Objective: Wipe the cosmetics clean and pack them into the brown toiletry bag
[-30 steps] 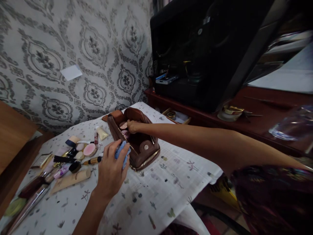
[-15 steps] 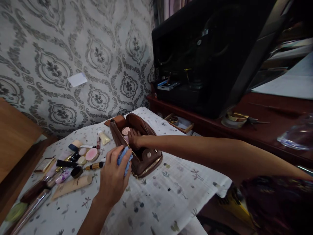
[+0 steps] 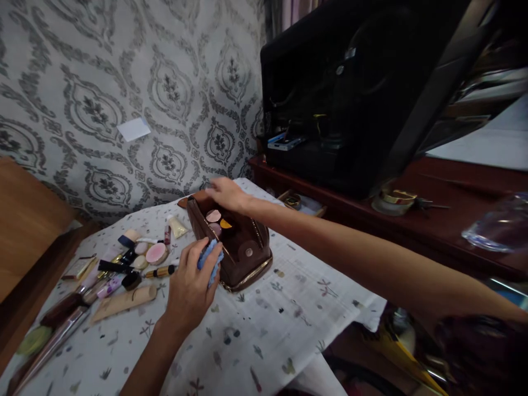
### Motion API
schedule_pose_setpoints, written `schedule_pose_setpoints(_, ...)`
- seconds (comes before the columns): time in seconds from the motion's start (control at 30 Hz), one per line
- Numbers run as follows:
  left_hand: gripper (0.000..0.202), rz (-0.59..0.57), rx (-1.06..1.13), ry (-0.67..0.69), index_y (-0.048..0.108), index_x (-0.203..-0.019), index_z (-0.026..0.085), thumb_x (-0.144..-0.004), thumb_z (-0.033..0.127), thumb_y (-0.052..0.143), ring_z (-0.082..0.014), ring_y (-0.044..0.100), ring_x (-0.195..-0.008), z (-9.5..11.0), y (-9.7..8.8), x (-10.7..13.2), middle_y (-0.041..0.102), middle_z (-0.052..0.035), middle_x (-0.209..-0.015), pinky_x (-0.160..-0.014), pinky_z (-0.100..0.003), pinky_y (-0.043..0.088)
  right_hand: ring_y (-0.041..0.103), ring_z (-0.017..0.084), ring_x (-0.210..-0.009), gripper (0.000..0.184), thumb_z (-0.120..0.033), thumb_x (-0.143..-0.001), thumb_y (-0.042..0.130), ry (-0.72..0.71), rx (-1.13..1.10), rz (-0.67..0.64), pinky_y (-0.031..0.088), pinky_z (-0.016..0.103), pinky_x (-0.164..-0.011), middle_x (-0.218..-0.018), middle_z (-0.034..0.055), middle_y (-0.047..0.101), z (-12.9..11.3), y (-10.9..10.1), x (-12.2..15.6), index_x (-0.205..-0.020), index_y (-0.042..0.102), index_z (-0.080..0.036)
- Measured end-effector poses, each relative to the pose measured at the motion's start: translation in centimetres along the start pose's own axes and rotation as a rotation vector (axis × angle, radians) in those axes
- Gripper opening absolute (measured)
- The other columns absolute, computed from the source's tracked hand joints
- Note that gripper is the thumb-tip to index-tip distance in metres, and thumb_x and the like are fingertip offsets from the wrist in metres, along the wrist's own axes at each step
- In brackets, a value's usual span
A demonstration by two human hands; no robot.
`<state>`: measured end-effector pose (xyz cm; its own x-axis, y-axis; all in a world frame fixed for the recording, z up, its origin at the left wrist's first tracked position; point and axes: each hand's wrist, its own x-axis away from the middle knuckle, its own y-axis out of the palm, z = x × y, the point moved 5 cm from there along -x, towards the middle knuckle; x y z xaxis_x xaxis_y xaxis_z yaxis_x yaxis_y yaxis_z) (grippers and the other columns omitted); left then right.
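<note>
So the left hand (image 3: 190, 278) is curling its fingers pretty snugly around a crumpled blue cloth-like thing (image 3: 211, 263), right next to the near side of the brown zip bag (image 3: 247, 266). The bag itself is lying wide open on the printed white tablecloth (image 3: 297, 313), with a pale pink round piece (image 3: 213, 215), a mauve round piece (image 3: 214, 228) and something yellow (image 3: 225, 224) showing inside. The right hand (image 3: 228, 195) is sitting at the bag's far end, by the tan flap (image 3: 199, 196); its fingertips are blurring, so I can't tell how closed it is or whether it's gripping anything. Over on the left, a beige tube (image 3: 124, 304), a pink compact (image 3: 157, 254) and some brushes are lying in a loose pile.
</note>
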<state>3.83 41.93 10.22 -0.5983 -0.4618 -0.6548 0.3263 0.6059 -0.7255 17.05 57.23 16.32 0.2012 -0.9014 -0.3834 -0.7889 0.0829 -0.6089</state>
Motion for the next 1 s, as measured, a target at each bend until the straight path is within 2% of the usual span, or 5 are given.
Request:
schedule_pose_setpoints(0.13, 0.046, 0.015, 0.05, -0.002, 0.047, -0.141, 0.016, -0.094, 0.014, 0.05, -0.0302, 0.053, -0.119, 0.0, 0.0, 0.4, 0.052, -0.018, -0.131, -0.097, -0.043, 0.05, 0.066, 0.012, -0.071, 0.025, -0.018, -0.099, 0.042, -0.012, -0.462, 0.066, 0.051, 0.021, -0.062, -0.082, 0.0055, 0.068, -1.9, -3.7, 2.2, -0.091, 0.064, -0.01)
schedule_pose_setpoints(0.3, 0.051, 0.04, 0.125, -0.056, 0.041, -0.146, 0.019, -0.095, 0.013, 0.047, -0.0257, 0.056, -0.122, -0.5, 0.1, 2.1, 0.055, -0.0156, -0.132, -0.099, -0.036, 0.05, 0.058, 0.009, -0.057, 0.027, -0.031, -0.098, 0.049, -0.244, -0.54, 0.017, 0.046, 0.019, -0.055, -0.071, 0.0015, 0.066, -4.6, -3.0, 9.1, -0.083, 0.063, -0.013)
schedule_pose_setpoints(0.53, 0.041, -0.077, 0.13, -0.184, 0.053, -0.133, 0.021, -0.094, 0.017, 0.044, -0.0255, 0.063, -0.108, -4.1, 1.8, 7.1, 0.062, -0.0115, -0.12, -0.081, -0.035, 0.056, 0.06, 0.013, -0.069, 0.023, -0.021, -0.099, 0.047, -0.622, -0.154, -0.211, 0.044, 0.023, -0.066, -0.076, 0.0037, 0.067, -6.2, 5.3, 16.4, -0.084, 0.064, -0.016)
schedule_pose_setpoints(0.73, 0.032, -0.165, -0.027, -0.352, 0.06, -0.124, 0.019, -0.094, 0.018, 0.048, -0.0272, 0.061, -0.106, -8.1, 3.0, 11.2, 0.063, -0.0121, -0.117, -0.08, -0.037, 0.056, 0.058, 0.013, -0.062, 0.015, -0.013, -0.091, 0.056, -0.417, -0.119, -0.265, 0.039, 0.022, -0.06, -0.071, 0.0012, 0.067, -3.7, 12.7, 15.6, -0.081, 0.066, -0.017)
schedule_pose_setpoints(1.0, 0.026, -0.27, -0.063, -0.466, 0.063, -0.117, 0.017, -0.093, 0.019, 0.051, -0.0289, 0.059, -0.103, -10.0, 4.8, 14.5, 0.063, -0.012, -0.111, -0.081, -0.042, 0.056, 0.057, 0.026, -0.118, 0.029, -0.011, -0.088, 0.054, -0.265, -0.128, -0.083, 0.047, 0.042, -0.103, -0.121, 0.0151, 0.062, -1.2, 18.5, 13.3, -0.115, 0.064, -0.015)
